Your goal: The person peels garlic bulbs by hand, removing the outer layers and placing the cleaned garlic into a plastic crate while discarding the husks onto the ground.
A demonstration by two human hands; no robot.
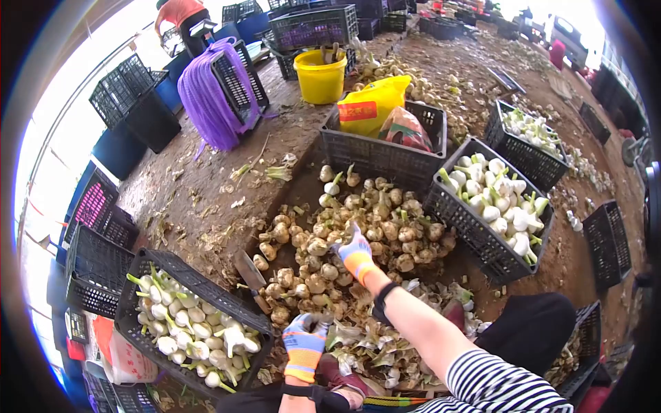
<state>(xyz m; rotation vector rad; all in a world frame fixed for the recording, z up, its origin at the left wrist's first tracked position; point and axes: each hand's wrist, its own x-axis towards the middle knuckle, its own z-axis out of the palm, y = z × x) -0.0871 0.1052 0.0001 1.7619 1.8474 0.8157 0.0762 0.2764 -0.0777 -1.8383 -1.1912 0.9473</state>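
Note:
Gloved in blue and orange, my right hand reaches over a heap of untrimmed garlic bulbs, its thumb and fingers apart beside a bulb. My left hand, in the same kind of glove, is closer to my body above the papery peelings. Its fingers are curled together, and whatever they may hold is hidden. A wide-bladed knife lies at the left of the heap, with its wooden handle toward my left hand. Cleaned white garlic fills one crate at left and another crate at right.
Behind the heap, a black crate holds a yellow bag. A yellow bucket and purple netting are farther back. Stacked crates line the left. Another person bends over at the far left.

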